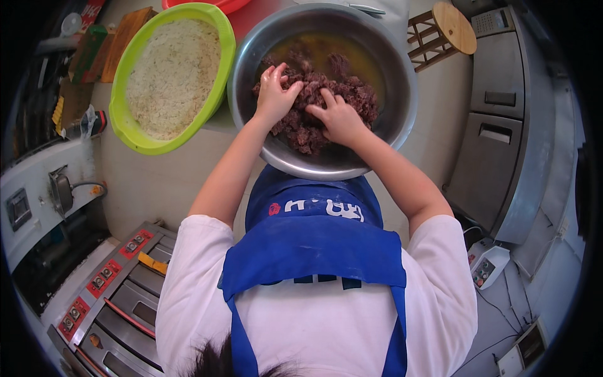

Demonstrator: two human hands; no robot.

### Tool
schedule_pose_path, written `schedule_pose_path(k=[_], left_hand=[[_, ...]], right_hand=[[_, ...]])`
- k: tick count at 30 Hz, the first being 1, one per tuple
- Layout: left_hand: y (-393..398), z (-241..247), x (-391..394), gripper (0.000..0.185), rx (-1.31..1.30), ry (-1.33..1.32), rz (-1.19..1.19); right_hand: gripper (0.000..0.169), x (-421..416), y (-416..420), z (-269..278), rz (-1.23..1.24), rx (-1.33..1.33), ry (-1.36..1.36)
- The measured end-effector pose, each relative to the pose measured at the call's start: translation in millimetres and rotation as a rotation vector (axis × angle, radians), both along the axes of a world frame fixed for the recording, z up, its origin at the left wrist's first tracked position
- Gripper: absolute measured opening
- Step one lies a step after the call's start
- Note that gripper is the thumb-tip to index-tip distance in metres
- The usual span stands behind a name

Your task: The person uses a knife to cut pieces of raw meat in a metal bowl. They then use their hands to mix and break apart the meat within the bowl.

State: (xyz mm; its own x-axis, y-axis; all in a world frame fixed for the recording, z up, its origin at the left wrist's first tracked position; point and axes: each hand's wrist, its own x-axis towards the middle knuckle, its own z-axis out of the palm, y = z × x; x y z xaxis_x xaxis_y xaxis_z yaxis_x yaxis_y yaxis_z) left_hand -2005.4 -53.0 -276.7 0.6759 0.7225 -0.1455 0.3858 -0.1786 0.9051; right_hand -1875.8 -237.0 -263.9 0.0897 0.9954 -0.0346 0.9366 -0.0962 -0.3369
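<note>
A wide stainless steel bowl [320, 167] stands directly before me. In it lies a heap of dark reddish-brown, crumbly mass [306, 136], too coarse to name surely. Yellowish liquid [362, 52] pools along the bowl's far side. My left hand [275, 92] is at the heap's left side, fingers apart, its fingertips against the mass. To the right, my right hand [341, 118] presses into the middle of the heap. Its thumb and index finger are spread, while the mass and the hand's back hide its other fingertips. Whether it grips a lump is unclear.
A lime-green plastic basin [226, 52] of pale flour-like powder stands left of the bowl. Part of a red basin [226, 5] shows behind it. A wooden stool [454, 28] and a steel refrigerator cabinet [494, 94] are at right; deck ovens [127, 306] stand lower left.
</note>
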Motion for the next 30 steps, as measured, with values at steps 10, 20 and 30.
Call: schedule_pose_path(k=[10,20,30], left_hand=[[-63,18,-31,0.051,-0.002,0.193,-0.316],[-75,-18,8,0.066,-0.914,-0.092,0.313],[-61,-14,-19,0.058,-0.807,-0.138,0.302]], right_hand=[[0.08,115,59,-39,-0.609,0.047,0.618],[0.058,17,-6,21,-0.294,0.097,-0.117],[0.063,7,-1,6,-0.536,-0.003,0.461]])
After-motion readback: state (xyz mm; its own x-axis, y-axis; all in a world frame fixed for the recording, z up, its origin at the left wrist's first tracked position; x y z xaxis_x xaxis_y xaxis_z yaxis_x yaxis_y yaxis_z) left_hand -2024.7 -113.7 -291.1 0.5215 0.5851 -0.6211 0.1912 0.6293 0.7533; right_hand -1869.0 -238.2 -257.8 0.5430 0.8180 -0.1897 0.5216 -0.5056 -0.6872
